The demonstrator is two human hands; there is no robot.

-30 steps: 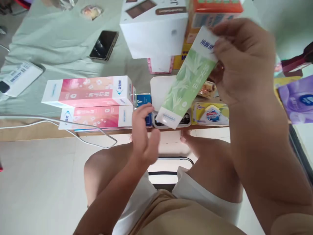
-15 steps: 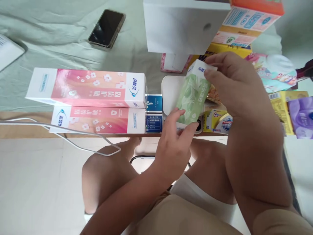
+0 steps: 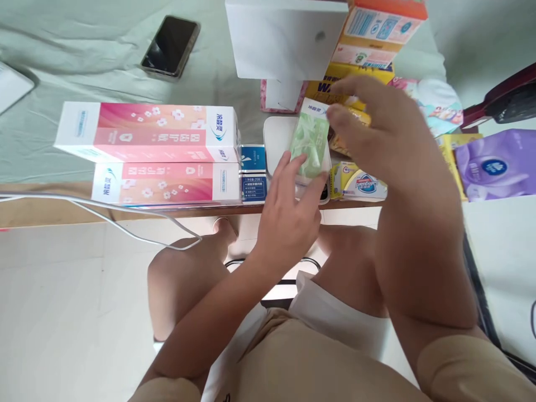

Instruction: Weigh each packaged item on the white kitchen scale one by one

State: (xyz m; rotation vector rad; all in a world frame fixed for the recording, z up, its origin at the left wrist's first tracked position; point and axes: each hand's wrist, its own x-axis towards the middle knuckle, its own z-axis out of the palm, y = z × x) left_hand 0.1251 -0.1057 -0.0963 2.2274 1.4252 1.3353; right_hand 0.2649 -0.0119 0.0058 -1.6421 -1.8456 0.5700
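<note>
A green-and-white box (image 3: 312, 137) with a leaf pattern lies slanted over a white, round-cornered flat device (image 3: 274, 131) that looks like a small scale. My left hand (image 3: 288, 215) grips the near end of the box, thumb at its right corner and fingers along its left side and top. Beside the far end, my right hand (image 3: 377, 128) hovers with thumb and fingers apart, slightly blurred, holding nothing. Left of the device are two small blue boxes (image 3: 254, 187) and two long pink-and-white toothpaste boxes (image 3: 167, 134).
A white panel on a stand (image 3: 288, 39) rises behind the device. To the right are a yellow soap pack (image 3: 360, 181), a purple pack (image 3: 496, 167) and an orange box (image 3: 377, 33). A phone (image 3: 171, 46) lies at back left; a white cable (image 3: 125, 209) crosses the front edge.
The green box has come down from a tilted hold to lie flatter on the white device. My right hand has let go of its far end and its fingers have spread. The view has shifted slightly.
</note>
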